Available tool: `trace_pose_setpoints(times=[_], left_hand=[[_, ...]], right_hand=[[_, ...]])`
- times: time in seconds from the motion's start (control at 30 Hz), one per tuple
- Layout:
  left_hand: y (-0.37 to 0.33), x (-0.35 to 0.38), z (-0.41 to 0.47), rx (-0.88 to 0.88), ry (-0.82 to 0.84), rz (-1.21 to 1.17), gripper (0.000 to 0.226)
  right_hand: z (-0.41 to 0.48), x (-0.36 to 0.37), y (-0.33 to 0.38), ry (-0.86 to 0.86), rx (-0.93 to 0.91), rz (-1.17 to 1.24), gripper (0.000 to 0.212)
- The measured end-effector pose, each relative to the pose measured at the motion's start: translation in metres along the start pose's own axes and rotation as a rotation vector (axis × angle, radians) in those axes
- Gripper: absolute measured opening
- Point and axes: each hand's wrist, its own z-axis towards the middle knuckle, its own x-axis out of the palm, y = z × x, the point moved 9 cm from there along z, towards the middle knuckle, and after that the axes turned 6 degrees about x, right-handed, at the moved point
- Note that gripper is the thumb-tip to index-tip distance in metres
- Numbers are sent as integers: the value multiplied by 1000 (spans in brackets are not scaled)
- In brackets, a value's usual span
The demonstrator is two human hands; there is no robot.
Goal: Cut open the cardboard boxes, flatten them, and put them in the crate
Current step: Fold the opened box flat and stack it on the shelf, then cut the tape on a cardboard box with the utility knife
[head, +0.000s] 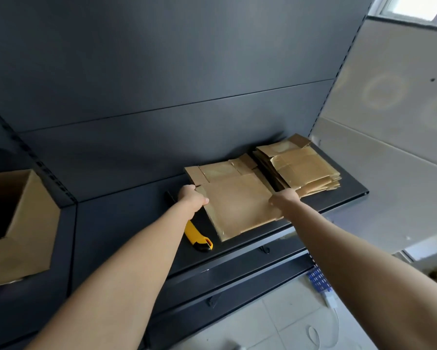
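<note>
Item 1. Nearest to us, two bare forearms reach out from the lower edge of the view to a dark shelf.

Item 2. Dark metal back panel, upright behind the shelf and filling most of the view.

Item 3. The shelf itself, which carries every cardboard item below.

Item 4. Open cardboard box, at the far left, its opening turned toward us and its inside dark.

Item 5. Flattened cardboard box, lying on the shelf between the two hands, with its flaps toward the back panel.

Item 6. Stack of flattened boxes, just to the right of item 5 and touching it, at the right end of the shelf.

Item 7. Utility knife, yellow and black, lying on the shelf just left of item 5. The left forearm crosses over its middle.

Item 8. Left hand, gripping the left edge of the flattened cardboard box, with the thumb on top and the fingers curled round the edge.

Item 9. Right hand, gripping the right edge of the same box. We see its fingers closed on the cardboard.
</note>
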Motion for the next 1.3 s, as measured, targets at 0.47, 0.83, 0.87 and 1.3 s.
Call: trace_pose_setpoints(times=[0.47, 0.83, 0.87, 1.3], left_hand=[[9, -178, -44, 307, -653, 545, 29], [118, -295, -96, -180, -703, 696, 58], [122, -298, -98, -183, -699, 686, 49], [65, -265, -114, 239, -840, 527, 28]], right_hand=[[-97, 144, 152, 283, -640, -275, 25], [-208, 254, 185, 633, -728, -287, 31], [-212, 258, 186, 641, -733, -299, 32], [-208, 242, 186, 524, -673, -173, 51]])
